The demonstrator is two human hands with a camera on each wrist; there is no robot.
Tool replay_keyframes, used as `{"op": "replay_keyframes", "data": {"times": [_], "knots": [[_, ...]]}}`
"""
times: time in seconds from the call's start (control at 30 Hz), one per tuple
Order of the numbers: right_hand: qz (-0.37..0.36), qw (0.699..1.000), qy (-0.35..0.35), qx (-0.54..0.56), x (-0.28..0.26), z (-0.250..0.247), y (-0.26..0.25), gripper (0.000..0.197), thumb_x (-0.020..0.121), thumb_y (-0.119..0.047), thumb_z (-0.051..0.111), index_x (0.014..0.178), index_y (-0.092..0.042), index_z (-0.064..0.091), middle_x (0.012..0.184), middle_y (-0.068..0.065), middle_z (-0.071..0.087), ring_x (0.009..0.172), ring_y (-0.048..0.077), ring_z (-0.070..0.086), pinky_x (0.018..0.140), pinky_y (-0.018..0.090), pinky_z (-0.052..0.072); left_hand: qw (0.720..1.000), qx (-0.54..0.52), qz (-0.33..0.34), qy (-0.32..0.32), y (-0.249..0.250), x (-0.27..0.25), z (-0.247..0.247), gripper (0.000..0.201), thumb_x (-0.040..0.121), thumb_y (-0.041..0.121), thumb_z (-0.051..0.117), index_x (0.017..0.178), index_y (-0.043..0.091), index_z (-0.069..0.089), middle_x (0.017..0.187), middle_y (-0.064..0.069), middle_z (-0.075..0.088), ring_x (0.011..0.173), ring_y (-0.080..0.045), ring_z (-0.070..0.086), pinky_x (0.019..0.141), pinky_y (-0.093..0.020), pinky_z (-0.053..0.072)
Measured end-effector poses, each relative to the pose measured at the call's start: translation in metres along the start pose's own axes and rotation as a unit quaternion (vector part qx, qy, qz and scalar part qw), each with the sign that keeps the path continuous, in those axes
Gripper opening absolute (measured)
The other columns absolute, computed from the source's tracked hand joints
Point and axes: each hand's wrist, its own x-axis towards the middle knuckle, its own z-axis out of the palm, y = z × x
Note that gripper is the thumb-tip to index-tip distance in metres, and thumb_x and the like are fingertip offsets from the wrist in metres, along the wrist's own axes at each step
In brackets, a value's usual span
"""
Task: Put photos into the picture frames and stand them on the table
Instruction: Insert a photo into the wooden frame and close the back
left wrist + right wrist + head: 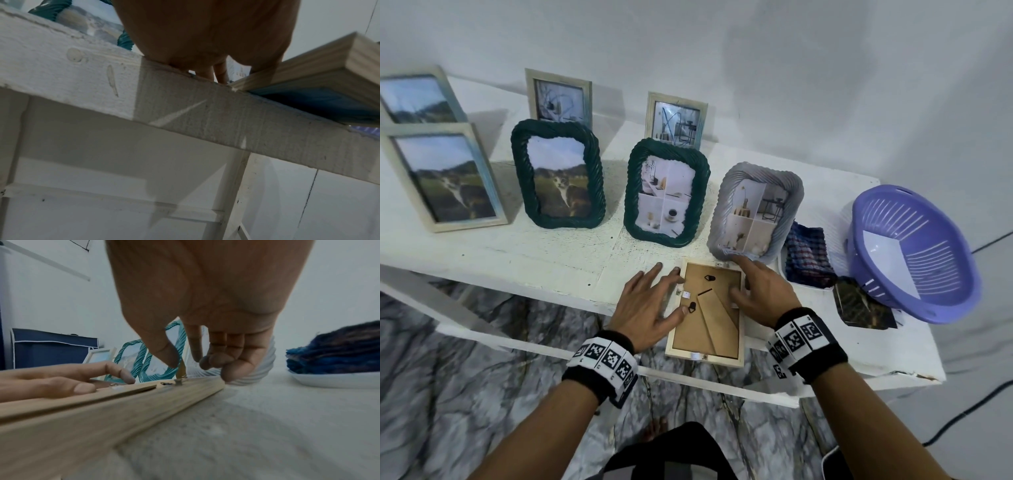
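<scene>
The wooden frame (707,310) is laid face down so the backing clips can be reached; it is steadied by the flat left hand (645,305), while the right hand (763,291), fingers loosely bent, holds nothing.

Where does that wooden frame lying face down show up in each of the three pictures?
Head: wooden frame low centre, overhanging the table edge.
Left wrist: its corner at right, seen from below.
Right wrist: its long edge across lower left.
Shared landmark: the white table.

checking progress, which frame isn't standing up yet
The pale wooden frame at the table's front edge: it lies face down, brown backing up, between both hands. The others stand upright.
</scene>
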Motion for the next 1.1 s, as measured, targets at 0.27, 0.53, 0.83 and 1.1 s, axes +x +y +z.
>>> {"op": "replay_keyframes", "data": {"times": [0.27,0.53,0.83,1.1], "knots": [[0.011,1.0,-0.028,0.008,0.014,0.009,-0.008,0.055,0.087,-0.022,0.054,0.14,-0.018,0.04,0.12,0.013,0.049,0.108,0.032,0.052,0.087,0.035,0.044,1.0,-0.005,-0.003,0.005,0.002,0.0,-0.001,0.058,0.086,0.062,0.032,0.135,0.031,0.04,0.155,0.007,0.035,0.149,-0.013,0.014,0.118,-0.028,0.003],[0.001,0.998,-0.018,0.058,-0.003,0.023,0.002,0.06,0.076,-0.028,0.042,0.133,-0.018,0.055,0.117,0.012,0.046,0.107,0.033,0.047,0.095,0.034,0.036,1.0,0.003,0.003,0.014,0.001,0.0,0.001,0.057,0.087,0.063,0.033,0.134,0.033,0.04,0.154,0.008,0.037,0.149,-0.012,0.014,0.117,-0.026,0.002],[0.016,0.996,-0.007,0.083,-0.013,0.021,-0.003,0.063,0.08,-0.038,0.046,0.141,-0.022,0.045,0.124,0.01,0.046,0.113,0.034,0.045,0.095,0.034,0.035,1.0,-0.006,0.003,0.016,0.0,0.0,0.001,0.056,0.087,0.062,0.035,0.135,0.032,0.04,0.154,0.008,0.037,0.149,-0.012,0.014,0.117,-0.028,0.003],[-0.015,0.995,-0.032,0.095,-0.063,0.043,-0.017,0.102,0.067,-0.072,0.06,0.149,-0.045,0.006,0.161,0.005,-0.009,0.145,0.027,0.008,0.113,0.045,0.025,1.0,-0.001,0.005,0.013,-0.001,-0.001,0.002,0.056,0.088,0.062,0.034,0.135,0.032,0.038,0.155,0.007,0.036,0.149,-0.013,0.014,0.118,-0.031,0.004]]}}
